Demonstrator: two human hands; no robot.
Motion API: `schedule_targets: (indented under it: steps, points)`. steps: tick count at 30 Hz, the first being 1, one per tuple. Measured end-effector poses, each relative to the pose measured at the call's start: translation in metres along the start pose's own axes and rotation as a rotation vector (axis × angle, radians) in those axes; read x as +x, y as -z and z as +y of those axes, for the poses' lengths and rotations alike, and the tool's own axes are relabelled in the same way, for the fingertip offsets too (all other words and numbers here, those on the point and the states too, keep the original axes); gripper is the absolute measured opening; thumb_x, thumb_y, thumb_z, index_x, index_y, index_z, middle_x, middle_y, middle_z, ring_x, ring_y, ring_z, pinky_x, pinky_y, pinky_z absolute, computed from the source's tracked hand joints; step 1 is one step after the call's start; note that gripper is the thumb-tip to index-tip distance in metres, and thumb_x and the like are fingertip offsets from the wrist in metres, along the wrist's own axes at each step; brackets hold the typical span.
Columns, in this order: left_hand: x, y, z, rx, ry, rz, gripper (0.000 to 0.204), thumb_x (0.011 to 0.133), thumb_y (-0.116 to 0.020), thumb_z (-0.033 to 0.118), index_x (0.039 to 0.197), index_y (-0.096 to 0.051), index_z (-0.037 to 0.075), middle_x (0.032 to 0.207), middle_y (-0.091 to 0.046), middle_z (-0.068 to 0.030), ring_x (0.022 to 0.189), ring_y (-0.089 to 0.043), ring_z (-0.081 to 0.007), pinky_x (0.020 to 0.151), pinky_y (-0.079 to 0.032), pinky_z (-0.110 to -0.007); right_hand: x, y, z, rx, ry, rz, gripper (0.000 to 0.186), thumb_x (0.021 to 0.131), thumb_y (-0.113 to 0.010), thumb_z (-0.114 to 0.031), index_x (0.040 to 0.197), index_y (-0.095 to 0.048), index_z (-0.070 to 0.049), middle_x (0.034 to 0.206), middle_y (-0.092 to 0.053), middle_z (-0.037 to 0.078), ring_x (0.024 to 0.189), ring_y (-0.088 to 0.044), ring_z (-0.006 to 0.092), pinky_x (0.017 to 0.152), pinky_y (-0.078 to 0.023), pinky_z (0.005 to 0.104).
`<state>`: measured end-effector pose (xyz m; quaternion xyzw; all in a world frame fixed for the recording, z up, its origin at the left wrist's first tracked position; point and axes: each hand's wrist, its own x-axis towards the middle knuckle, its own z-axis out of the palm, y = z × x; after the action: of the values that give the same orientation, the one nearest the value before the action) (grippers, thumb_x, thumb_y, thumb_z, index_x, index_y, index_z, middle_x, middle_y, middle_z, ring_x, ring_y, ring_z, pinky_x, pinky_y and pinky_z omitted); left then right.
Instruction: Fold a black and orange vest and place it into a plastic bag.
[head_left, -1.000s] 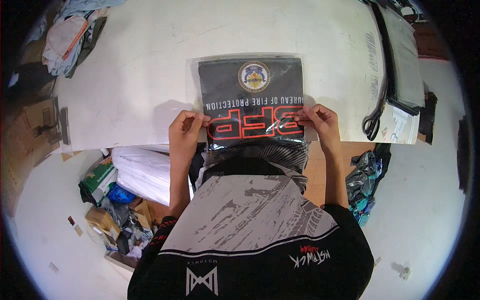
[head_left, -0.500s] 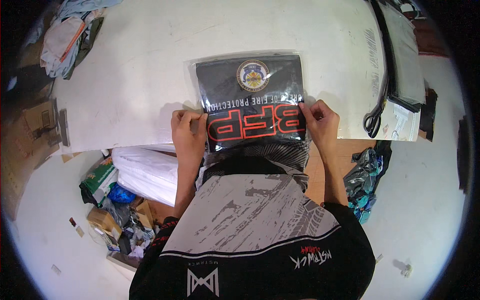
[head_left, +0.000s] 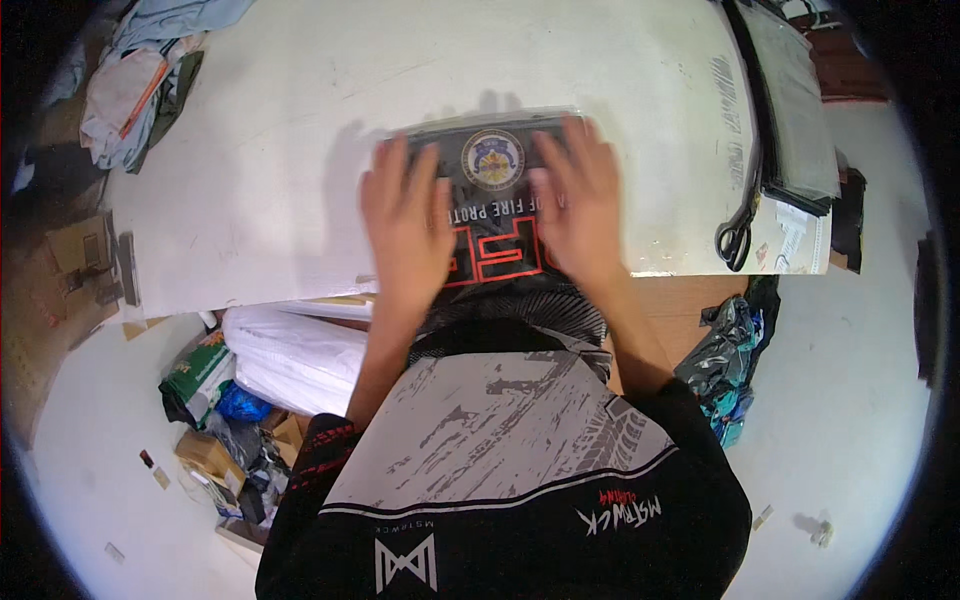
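Observation:
A folded black shirt in a clear plastic bag [head_left: 495,210] lies at the near edge of the white table, with a round emblem and red-outlined lettering facing up. Over its left side is my left hand [head_left: 408,215], fingers spread and stretched toward the far edge. My right hand [head_left: 580,200] covers the right side in the same way, its fingers apart. Both hands are a little blurred, and whether they press on the bag or hover just above it I cannot tell. Parts of the print are hidden beneath them.
Black scissors [head_left: 736,240] lie at the table's right, by a stack of clear plastic bags [head_left: 795,120]. Folded clothes [head_left: 130,100] sit at the far left. Below the table edge are a white bundle [head_left: 295,350], an open box [head_left: 212,458] and dark plastic bags [head_left: 725,350].
Both hands have let go of the bag's side edges and moved forward and inward over its top. Their fingers went from pinching to spread.

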<state>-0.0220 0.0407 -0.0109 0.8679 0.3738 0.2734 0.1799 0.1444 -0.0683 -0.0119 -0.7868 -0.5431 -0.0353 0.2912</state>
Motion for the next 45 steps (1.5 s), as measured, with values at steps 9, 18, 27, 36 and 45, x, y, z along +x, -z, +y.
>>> schedule_targets:
  steps: [9,18,27,36,45]
  points:
    - [-0.009,-0.046,0.011,0.217,-0.052,-0.199,0.051,0.095,-0.046,0.026,0.143,-0.045,0.009,0.153,-0.031,-0.0212,0.141,-0.026,-0.0424,0.110,-0.018,-0.062,-0.003,-0.034,-0.015,-0.116,0.006,-0.249,0.054,0.097,-0.040,-0.029,0.144,-0.040,-0.004,0.154,-0.028,0.020,0.143,-0.021,0.0426,0.114,-0.013,0.0593]
    - [-0.009,-0.044,0.014,0.206,0.021,-0.348,0.053,0.097,-0.043,0.026,0.146,-0.038,0.007,0.155,-0.023,-0.0235,0.144,-0.018,-0.0432,0.111,-0.011,-0.063,-0.002,-0.036,-0.016,-0.147,-0.058,-0.372,0.054,0.097,-0.037,-0.029,0.146,-0.038,-0.006,0.155,-0.027,0.018,0.145,-0.019,0.0390,0.115,-0.011,0.0570]
    - [-0.007,-0.045,0.014,0.195,0.029,-0.352,0.054,0.097,-0.044,0.025,0.147,-0.037,0.008,0.155,-0.023,-0.0220,0.144,-0.019,-0.0424,0.112,-0.012,-0.063,0.001,-0.035,-0.014,-0.144,-0.061,-0.370,0.054,0.097,-0.038,-0.029,0.145,-0.038,-0.005,0.154,-0.028,0.018,0.145,-0.020,0.0389,0.115,-0.011,0.0566]
    - [-0.008,-0.048,0.009,0.213,-0.041,-0.250,0.051,0.095,-0.046,0.026,0.143,-0.045,0.008,0.153,-0.031,-0.0203,0.142,-0.025,-0.0403,0.112,-0.018,-0.059,-0.002,-0.039,-0.010,-0.092,-0.021,-0.282,0.054,0.097,-0.037,-0.028,0.144,-0.039,-0.003,0.153,-0.029,0.021,0.143,-0.023,0.0397,0.115,-0.012,0.0558]
    - [-0.017,-0.055,0.006,0.223,-0.076,-0.178,0.054,0.096,-0.043,0.029,0.144,-0.040,0.005,0.152,-0.030,-0.0228,0.142,-0.023,-0.0404,0.114,-0.014,-0.058,-0.010,-0.047,-0.008,-0.086,0.027,-0.174,0.053,0.095,-0.040,-0.027,0.142,-0.041,-0.002,0.151,-0.034,0.022,0.141,-0.028,0.0395,0.114,-0.017,0.0560]
